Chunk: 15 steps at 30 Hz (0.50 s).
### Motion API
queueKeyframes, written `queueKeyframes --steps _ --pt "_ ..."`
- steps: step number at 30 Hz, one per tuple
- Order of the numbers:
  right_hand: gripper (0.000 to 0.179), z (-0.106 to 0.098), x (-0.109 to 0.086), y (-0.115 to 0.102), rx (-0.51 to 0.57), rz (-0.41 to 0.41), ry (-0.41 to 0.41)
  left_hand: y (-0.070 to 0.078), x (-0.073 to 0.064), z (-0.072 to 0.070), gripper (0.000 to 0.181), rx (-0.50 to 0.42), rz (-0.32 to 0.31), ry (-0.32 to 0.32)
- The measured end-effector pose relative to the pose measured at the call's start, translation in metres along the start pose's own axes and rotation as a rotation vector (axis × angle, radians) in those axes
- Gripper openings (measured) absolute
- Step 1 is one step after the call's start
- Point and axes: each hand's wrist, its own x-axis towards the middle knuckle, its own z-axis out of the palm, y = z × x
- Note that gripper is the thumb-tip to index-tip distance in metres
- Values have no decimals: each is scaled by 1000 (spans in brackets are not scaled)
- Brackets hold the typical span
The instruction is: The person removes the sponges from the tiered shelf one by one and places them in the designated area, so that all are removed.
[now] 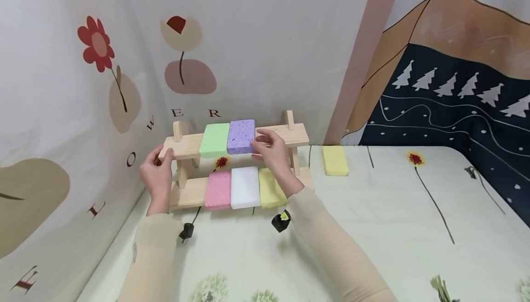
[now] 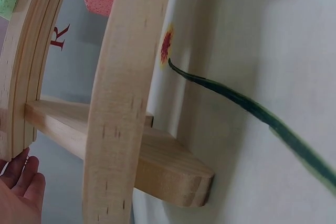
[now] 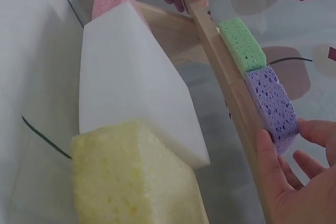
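A two-tier wooden shelf [image 1: 188, 145] stands against the backdrop. My left hand [image 1: 158, 178] grips the left end of its top board, thumb at the front edge; the left wrist view shows curled fingers [image 2: 23, 174] under that end. On the top board a green sponge [image 1: 214, 140] and a purple sponge [image 1: 241, 135] lie side by side, touching. My right hand [image 1: 271, 152] pinches the purple sponge's right end between thumb and fingers, clearer in the right wrist view. Below lie a pink sponge [image 1: 218, 190], a white sponge [image 1: 245, 187] and a yellow sponge [image 1: 271, 189], partly behind my right wrist.
Another yellow sponge [image 1: 335, 160] lies on the floral cloth [image 1: 389, 210] right of the shelf. A printed curtain [image 1: 269, 40] hangs close behind the shelf and along its left side. Upright pegs [image 1: 290, 120] rise at the back of the top board.
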Motion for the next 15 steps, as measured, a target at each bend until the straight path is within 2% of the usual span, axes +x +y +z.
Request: queueKeyframes --steps 5,15 --pt "42 -5 -3 0 48 1 16 1 0 3 48 -10 4 -4" --pt "30 -22 -9 -9 79 -35 22 1 0 1 48 -12 -3 3"
